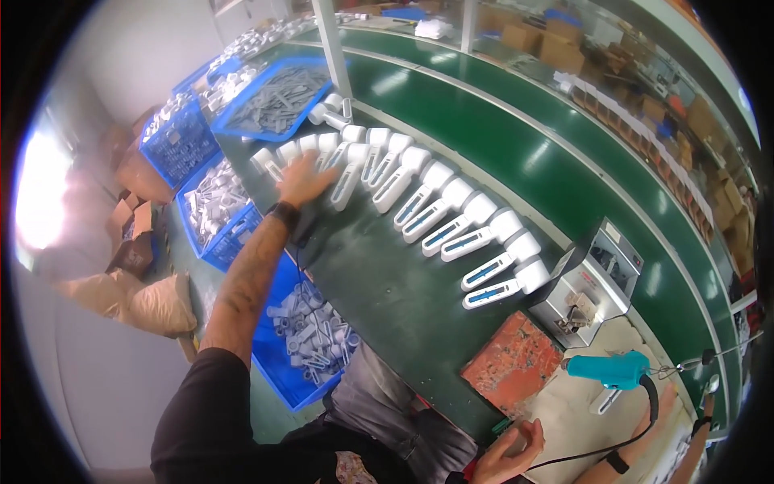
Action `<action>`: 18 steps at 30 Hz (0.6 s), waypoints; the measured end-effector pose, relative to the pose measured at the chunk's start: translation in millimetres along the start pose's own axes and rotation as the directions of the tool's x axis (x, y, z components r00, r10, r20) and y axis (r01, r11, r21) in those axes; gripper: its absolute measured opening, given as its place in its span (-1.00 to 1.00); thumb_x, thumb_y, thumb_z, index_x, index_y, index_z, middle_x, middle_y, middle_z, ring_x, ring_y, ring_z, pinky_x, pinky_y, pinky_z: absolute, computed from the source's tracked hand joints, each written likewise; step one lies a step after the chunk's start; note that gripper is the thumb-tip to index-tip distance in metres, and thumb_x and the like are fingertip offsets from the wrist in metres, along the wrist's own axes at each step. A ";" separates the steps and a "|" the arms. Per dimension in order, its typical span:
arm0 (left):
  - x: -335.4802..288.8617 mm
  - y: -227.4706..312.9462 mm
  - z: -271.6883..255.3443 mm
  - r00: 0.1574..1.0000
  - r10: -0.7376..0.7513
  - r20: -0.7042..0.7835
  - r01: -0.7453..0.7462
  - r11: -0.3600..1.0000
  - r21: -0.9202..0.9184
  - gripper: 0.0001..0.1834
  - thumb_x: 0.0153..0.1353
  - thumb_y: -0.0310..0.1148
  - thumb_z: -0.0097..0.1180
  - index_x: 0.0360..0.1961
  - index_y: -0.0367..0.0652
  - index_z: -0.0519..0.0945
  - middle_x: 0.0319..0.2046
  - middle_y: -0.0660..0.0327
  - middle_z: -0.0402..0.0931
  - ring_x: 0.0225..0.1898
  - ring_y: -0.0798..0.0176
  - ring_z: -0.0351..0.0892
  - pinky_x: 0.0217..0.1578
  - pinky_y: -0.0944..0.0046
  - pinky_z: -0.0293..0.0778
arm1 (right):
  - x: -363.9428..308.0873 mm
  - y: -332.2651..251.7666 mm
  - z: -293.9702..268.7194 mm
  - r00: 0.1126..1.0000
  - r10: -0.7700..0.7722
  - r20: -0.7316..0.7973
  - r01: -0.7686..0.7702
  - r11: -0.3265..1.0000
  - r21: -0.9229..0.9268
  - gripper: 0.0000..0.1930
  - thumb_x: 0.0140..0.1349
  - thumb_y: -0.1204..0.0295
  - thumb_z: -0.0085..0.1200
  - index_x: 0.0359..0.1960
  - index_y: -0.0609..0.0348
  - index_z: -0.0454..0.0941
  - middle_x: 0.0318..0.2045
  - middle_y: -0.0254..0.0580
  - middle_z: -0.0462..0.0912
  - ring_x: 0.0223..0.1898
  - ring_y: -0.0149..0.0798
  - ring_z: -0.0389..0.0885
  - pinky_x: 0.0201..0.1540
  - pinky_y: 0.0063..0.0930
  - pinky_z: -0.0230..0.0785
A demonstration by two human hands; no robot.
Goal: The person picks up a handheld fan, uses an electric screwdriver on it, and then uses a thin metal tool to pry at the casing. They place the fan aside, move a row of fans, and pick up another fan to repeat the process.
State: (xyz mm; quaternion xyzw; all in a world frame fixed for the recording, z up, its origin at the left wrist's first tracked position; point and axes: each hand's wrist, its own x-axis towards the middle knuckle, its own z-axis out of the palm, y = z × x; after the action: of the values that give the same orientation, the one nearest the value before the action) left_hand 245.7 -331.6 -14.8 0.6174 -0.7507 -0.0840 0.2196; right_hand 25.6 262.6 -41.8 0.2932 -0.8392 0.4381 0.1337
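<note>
A long green conveyor belt (516,145) curves past the far edge of the bench (403,306). Blue plastic crates (173,145) stand to the left, filled with pale moulded parts, and another blue crate (298,355) of small grey-white pieces sits low beside the bench. A shallow blue tray (278,101) holds grey sticks. A grey metal machine (592,282) stands at the bench's right end, with a worn red mat (512,363) in front of it. A teal power tool (609,371) hangs near on a black cable. Brown cardboard boxes (556,48) line the far side, and tan sacks (153,302) lie on the floor.
</note>
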 end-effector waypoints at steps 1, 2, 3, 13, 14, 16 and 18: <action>4.5 -1.8 -5.0 0.999 -0.023 0.026 0.022 0.999 0.023 -0.08 0.04 0.28 0.27 0.35 -0.04 0.46 0.33 -0.10 0.43 0.36 -0.34 0.36 0.24 -0.54 0.21 | 0.3 0.3 0.9 1.000 -0.003 0.002 0.003 1.000 0.028 -0.64 0.39 0.47 0.21 0.15 0.40 0.51 -0.08 0.14 0.66 -0.09 0.00 0.69 0.05 -0.20 0.57; 19.2 -14.4 0.0 0.998 -0.020 0.058 0.020 1.000 0.014 -0.02 0.04 0.40 0.21 0.39 0.02 0.45 0.37 -0.09 0.39 0.40 -0.36 0.29 0.22 -0.69 0.09 | 0.5 -0.3 1.3 1.000 -0.007 0.007 0.007 0.999 0.034 -0.64 0.39 0.47 0.21 0.15 0.40 0.51 -0.08 0.14 0.66 -0.09 0.00 0.69 0.05 -0.20 0.57; 16.0 0.0 2.2 0.998 -0.020 0.065 0.020 1.000 0.007 -0.02 0.04 0.40 0.21 0.39 0.02 0.45 0.37 -0.09 0.39 0.40 -0.36 0.29 0.22 -0.69 0.09 | 1.4 1.3 1.1 1.000 0.003 0.012 -0.003 1.000 0.016 -0.64 0.39 0.47 0.21 0.15 0.40 0.51 -0.08 0.14 0.66 -0.10 0.00 0.69 0.06 -0.21 0.57; -13.1 26.9 -19.1 0.991 -0.136 0.012 0.134 0.984 0.121 -0.05 -0.01 0.42 0.23 0.28 -0.03 0.62 0.34 0.02 0.43 0.37 -0.28 0.31 0.27 -0.48 0.28 | -3.5 -1.7 -0.5 0.999 0.023 0.039 -0.027 0.993 0.117 -0.62 0.44 0.42 0.16 0.19 0.41 0.48 -0.10 0.16 0.68 -0.11 0.02 0.70 0.01 -0.20 0.57; -21.3 23.9 -22.1 0.991 -0.129 -0.040 0.133 0.983 0.130 -0.10 -0.02 0.34 0.26 0.23 -0.07 0.65 0.27 0.04 0.49 0.31 -0.19 0.40 0.25 -0.24 0.39 | -4.2 -1.6 -3.5 0.999 0.020 0.050 -0.025 0.993 0.118 -0.62 0.44 0.42 0.16 0.19 0.41 0.48 -0.10 0.16 0.68 -0.11 0.02 0.70 0.01 -0.20 0.57; -34.9 7.1 -27.9 0.993 -0.101 -0.065 0.107 0.989 0.107 -0.12 -0.01 0.33 0.26 0.22 -0.09 0.66 0.23 0.03 0.52 0.29 -0.17 0.42 0.25 -0.17 0.40 | -2.4 -5.8 -5.1 0.998 -0.014 0.054 0.010 0.998 0.063 -0.61 0.45 0.41 0.16 0.20 0.41 0.47 -0.11 0.16 0.68 -0.12 0.04 0.70 0.00 -0.18 0.57; -57.7 -4.2 -36.5 0.993 -0.013 -0.118 0.023 0.996 0.089 -0.16 0.04 0.24 0.33 0.15 -0.27 0.66 0.09 -0.07 0.62 0.16 -0.09 0.57 0.16 0.01 0.48 | -3.3 -3.1 -2.9 0.998 -0.022 0.060 0.018 0.998 0.056 -0.60 0.45 0.41 0.16 0.20 0.41 0.47 -0.09 0.18 0.68 -0.11 0.05 0.70 0.01 -0.18 0.57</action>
State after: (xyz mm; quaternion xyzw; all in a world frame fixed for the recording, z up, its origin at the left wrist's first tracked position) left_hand 273.4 -271.6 3.0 0.6373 -0.7339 -0.0157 0.2345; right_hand 30.0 264.9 -39.7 0.3184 -0.8274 0.4506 0.1045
